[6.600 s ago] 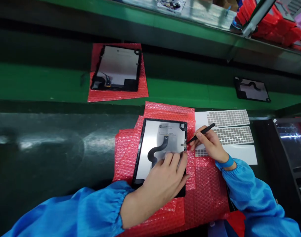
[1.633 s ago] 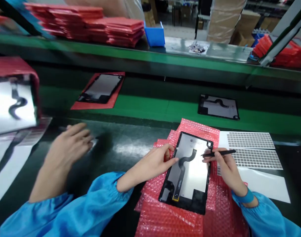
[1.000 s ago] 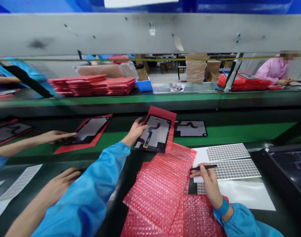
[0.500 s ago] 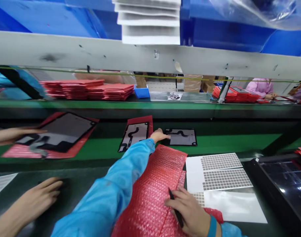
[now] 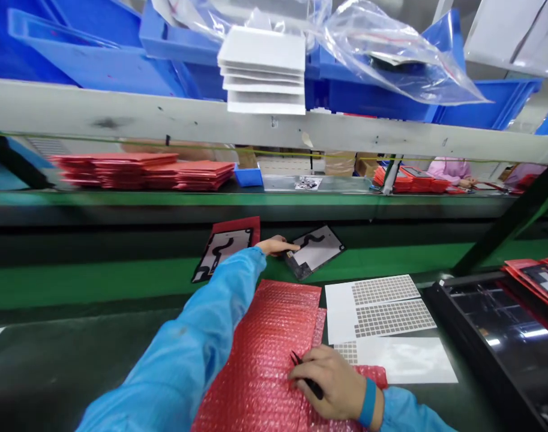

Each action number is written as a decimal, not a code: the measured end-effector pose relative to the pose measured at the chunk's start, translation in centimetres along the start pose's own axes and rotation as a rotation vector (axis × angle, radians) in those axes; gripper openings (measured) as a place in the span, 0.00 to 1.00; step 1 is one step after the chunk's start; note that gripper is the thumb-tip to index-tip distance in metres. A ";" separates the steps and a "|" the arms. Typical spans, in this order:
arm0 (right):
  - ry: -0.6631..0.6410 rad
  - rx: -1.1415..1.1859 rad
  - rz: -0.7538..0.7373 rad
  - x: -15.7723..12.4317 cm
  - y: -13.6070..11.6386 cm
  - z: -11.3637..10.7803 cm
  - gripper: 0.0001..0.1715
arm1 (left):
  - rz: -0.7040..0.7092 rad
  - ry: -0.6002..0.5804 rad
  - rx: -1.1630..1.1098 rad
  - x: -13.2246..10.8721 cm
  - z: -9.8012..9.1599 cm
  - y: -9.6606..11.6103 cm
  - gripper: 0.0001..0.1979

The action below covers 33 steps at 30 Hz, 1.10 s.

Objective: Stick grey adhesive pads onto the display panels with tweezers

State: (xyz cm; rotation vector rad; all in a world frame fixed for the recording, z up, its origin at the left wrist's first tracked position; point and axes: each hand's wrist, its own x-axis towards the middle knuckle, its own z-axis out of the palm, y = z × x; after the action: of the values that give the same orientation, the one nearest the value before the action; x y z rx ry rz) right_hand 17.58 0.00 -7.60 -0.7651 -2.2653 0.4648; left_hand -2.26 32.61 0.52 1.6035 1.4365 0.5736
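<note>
My left hand (image 5: pixel 277 245) reaches far forward over the green belt and grips the left edge of a thin flat panel (image 5: pixel 321 249). The panel is grey-white with a black border and a curved black strip, and lies turned at an angle. Left of that hand, a similar panel (image 5: pixel 235 240) rests partly over a red sleeve (image 5: pixel 251 222). My right hand (image 5: pixel 328 381) has its fingers closed round black tweezers (image 5: pixel 316 389), tips pointing up and left. Beneath it are red bubble-wrap bags (image 5: pixel 269 342), overlapping on the dark worktop.
Sheets of small grey square stickers (image 5: pixel 391 318) lie right of the bags. A black-framed glossy tray (image 5: pixel 494 336) stands farther right. Stacked red packs (image 5: pixel 143 171) sit on the shelf behind the belt (image 5: pixel 98 279). Blue bins (image 5: pixel 98 60) hang above. A person in pink (image 5: pixel 451 170) sits beyond.
The panel in my left hand has turned from lying straight to slanting. The view has shifted, and another person's hands and a panel on red wrap at the left are gone from view.
</note>
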 end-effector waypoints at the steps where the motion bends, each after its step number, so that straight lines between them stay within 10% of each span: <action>1: 0.009 0.000 -0.023 0.1 0.0 -0.1 0.14 | -0.015 -0.007 -0.066 -0.7 0.1 0.3 0.21; 9: 0.260 0.235 -0.081 -0.2 -2.3 -4.7 0.19 | -0.038 0.076 -0.446 -12.8 -1.5 1.0 0.15; 14: 0.600 0.456 0.270 -1.8 -0.4 -9.8 0.13 | -0.118 0.026 -0.615 -26.2 0.3 -2.4 0.31; 18: 0.725 0.578 0.595 -2.2 3.0 -12.7 0.10 | -0.282 -0.009 -0.571 -32.4 3.4 -6.8 0.34; 23: 0.586 0.539 0.850 -2.7 5.3 -13.7 0.25 | -0.127 0.130 0.175 -34.6 2.9 -9.5 0.32; 26: 0.492 0.511 0.889 -3.7 5.6 -13.0 0.27 | 0.195 0.281 0.506 -34.0 2.1 -8.2 0.25; 33: 0.285 0.411 0.943 -5.6 6.1 -11.2 0.25 | 0.829 -0.080 0.641 -30.9 8.8 -4.4 0.19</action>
State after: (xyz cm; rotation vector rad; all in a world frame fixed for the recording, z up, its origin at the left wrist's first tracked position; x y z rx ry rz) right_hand 31.17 2.36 -5.75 -1.5289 -1.3622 1.1174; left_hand -4.40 0.24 -1.04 2.7303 0.8761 0.5070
